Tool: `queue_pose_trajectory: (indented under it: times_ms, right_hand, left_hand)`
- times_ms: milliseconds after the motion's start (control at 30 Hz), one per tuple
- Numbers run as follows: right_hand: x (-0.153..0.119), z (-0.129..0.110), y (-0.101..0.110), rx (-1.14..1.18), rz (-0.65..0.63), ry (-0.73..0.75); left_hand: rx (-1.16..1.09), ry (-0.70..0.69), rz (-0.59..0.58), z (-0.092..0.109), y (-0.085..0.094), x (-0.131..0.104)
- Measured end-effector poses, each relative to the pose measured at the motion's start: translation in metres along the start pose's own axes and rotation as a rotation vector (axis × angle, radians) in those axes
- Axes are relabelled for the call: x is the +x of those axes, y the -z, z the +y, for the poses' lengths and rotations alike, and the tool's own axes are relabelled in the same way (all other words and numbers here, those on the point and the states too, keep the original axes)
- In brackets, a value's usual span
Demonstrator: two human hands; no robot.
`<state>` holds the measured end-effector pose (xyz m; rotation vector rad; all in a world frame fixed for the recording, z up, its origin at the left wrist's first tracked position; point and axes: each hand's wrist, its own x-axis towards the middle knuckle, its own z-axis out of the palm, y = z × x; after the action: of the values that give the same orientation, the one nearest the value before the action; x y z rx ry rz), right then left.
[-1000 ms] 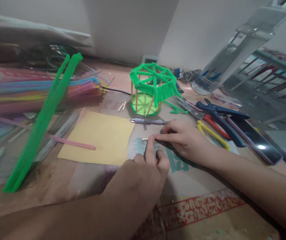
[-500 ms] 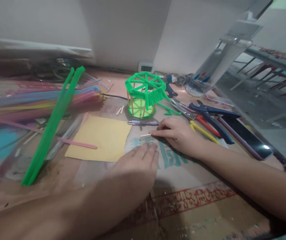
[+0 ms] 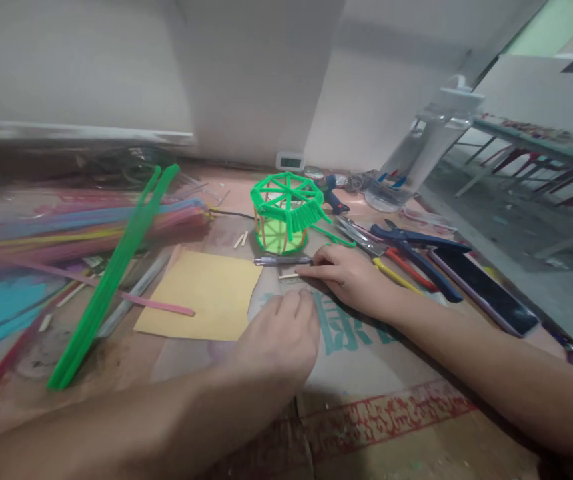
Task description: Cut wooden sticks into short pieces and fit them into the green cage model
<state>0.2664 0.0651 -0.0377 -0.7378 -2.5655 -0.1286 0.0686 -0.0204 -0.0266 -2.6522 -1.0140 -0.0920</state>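
My right hand (image 3: 353, 275) lies on the printed paper bag, with its index finger stretched against the end of a small wooden stick (image 3: 289, 276). Its other fingers are folded and the thumb is mostly hidden. Close below, my left hand (image 3: 281, 337) is closed, knuckles up; whatever its fingertips may hold is hidden. A pen (image 3: 279, 261) lies just beyond the stick. Behind it stands a green pipe-cleaner cage (image 3: 289, 212) with thin upright wooden sticks and a strip of green hanging over one side. Two short sticks (image 3: 241, 240) lie left of the cage.
At left are yellow cardboard (image 3: 206, 287), green pipe cleaners (image 3: 116, 280), a pink strip (image 3: 159, 305) and a bundle of coloured pipe cleaners (image 3: 166, 217). Scissors (image 3: 363, 238), blue-handled pliers (image 3: 416, 257), a phone (image 3: 486, 290) and a clear bottle (image 3: 421, 153) stretch along the right.
My left fingers have curled in from a flatter pose. My right hand stays at the small stick. The view has tilted up slightly, so the scene sits lower.
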Motion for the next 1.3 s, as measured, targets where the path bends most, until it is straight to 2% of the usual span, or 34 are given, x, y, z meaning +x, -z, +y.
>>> queue_pose_trajectory:
  times_ms: [100, 233, 467, 800, 1300]
  right_hand:
    - [-0.001, 0.0006, 0.0014, 0.045, -0.011, -0.026]
    - [-0.0014, 0.0022, 0.0018, 0.092, -0.029, -0.054]
    - [-0.0023, 0.0006, 0.003, 0.09, -0.055, -0.089]
    - [0.0003, -0.0033, 0.003, 0.121, -0.038, -0.076]
    - [0.0002, -0.0024, 0.0032, 0.134, -0.054, -0.081]
  left_hand:
    - [0.024, 0.067, 0.013, 0.0021, -0.0042, -0.0028]
    - [0.008, 0.123, -0.031, 0.0014, -0.0029, -0.0031]
    - [0.011, 0.097, 0.007, -0.0036, -0.0023, -0.0043]
    - [-0.052, 0.162, -0.022, -0.0019, 0.0005, 0.0008]
    - [-0.051, 0.168, -0.033, -0.003, 0.0005, 0.0007]
